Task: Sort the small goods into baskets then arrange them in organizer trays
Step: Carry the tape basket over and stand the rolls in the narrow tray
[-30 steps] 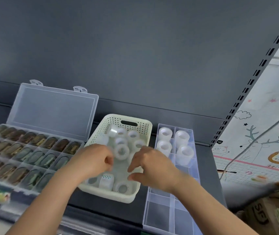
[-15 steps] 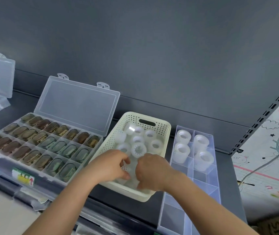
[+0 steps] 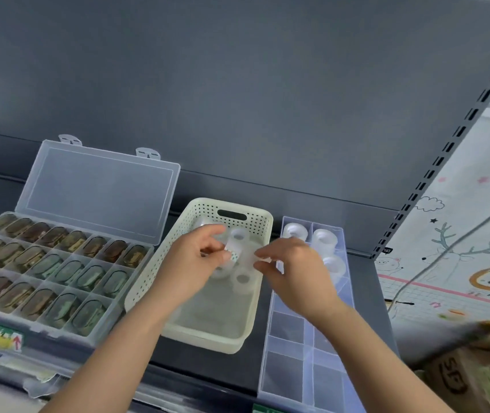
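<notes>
Since half a second ago both hands have lifted out of the basket's near end toward its far half, and the view has swung slightly left, so the second clear lid at the far left edge is gone.

From my remote seat, leftmost is the clear plastic compartment case [image 3: 59,272] with its lid propped open, every cell filled with dark oval packets. Beside it on the dark grey shelf [image 3: 366,281] stands the cream perforated plastic basket [image 3: 196,332], its near half bare, a few white tape rolls [image 3: 245,280] lying in the far half.

My left hand [image 3: 191,260] hovers over the basket, thumb and fingers pinched on a small white roll with a green-dotted label [image 3: 232,255]. My right hand [image 3: 293,271] sits above the basket's right rim, thumb and forefinger closed on a translucent roll [image 3: 248,257] just beside the left hand's; blur hides whether the two pieces touch.

To the right is the clear rectangular divided organizer tray [image 3: 288,374], white rolls [image 3: 325,238] standing in its far compartments, its near ones bare. A cardboard box [image 3: 461,380] fills the lower right corner.
</notes>
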A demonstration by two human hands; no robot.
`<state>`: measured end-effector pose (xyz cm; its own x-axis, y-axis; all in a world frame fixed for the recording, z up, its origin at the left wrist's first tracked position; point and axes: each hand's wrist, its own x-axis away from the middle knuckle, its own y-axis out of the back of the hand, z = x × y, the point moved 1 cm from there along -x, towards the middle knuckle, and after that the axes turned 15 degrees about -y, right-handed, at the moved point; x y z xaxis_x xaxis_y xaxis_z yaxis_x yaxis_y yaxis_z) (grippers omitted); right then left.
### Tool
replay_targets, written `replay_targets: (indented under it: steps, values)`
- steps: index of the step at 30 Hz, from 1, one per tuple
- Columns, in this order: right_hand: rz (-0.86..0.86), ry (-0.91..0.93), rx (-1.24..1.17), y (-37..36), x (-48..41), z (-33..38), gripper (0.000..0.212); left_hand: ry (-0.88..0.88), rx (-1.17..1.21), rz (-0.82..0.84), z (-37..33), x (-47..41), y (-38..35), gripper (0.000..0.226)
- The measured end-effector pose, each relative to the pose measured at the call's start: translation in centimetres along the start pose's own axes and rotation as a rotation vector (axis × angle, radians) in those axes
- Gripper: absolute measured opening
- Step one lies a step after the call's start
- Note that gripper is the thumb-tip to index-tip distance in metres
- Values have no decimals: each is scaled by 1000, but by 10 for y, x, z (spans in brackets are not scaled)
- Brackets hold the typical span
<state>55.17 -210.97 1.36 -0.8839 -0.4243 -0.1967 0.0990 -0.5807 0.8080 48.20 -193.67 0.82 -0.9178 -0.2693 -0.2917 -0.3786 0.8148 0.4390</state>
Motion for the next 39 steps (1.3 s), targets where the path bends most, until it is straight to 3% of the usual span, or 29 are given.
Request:
replay_targets:
  steps: [3,5,15,18,22,25,27,32,39]
  values:
    - [-164,-10,7,19,5,-16,14,-56,-6,-3,-14,-9,-19,25]
    - [-185,-45,63,31,9,-28,15,-139,-104,61,-23,-12,-32,19]
    - [126,-295,333,65,27,-69,19,-496,-614,566,-15,-22,-100,18]
    - [163,-352,369,59,27,-76,19,-522,-662,650,-11,-26,-109,24]
    - [204,-381,421,47,21,-81,19,-499,-686,720,-13,-32,-116,12]
    - [246,-370,454,41,18,-84,22,-500,-713,789,-8,-34,-118,27]
    - [275,-360,470,38,17,-85,24,-562,-723,806,-6,-34,-116,36]
    - [289,-353,481,36,13,-86,22,-600,-712,816,-6,-31,-115,30]
    - [108,-199,358,32,6,-64,21,-590,-647,577,-12,-31,-80,19]
